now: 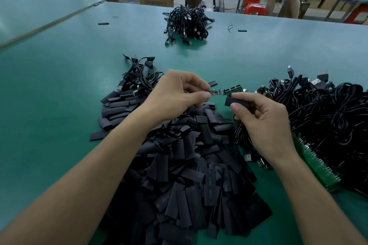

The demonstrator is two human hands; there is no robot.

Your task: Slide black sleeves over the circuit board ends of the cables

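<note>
Above the sleeve heap's (189,165) far edge, the left hand (175,95) pinches the circuit board's (227,91) wired end while the right hand (264,119) pinches a black sleeve (237,103) just beside it, whose flattened mouth may snag components and strain the wires.

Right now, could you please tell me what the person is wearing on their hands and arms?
The left hand and right hand are ungloved, with no rings, watch or wristband showing. No shirt sleeve reaches into view on either arm; nails look short and unpainted.
</note>
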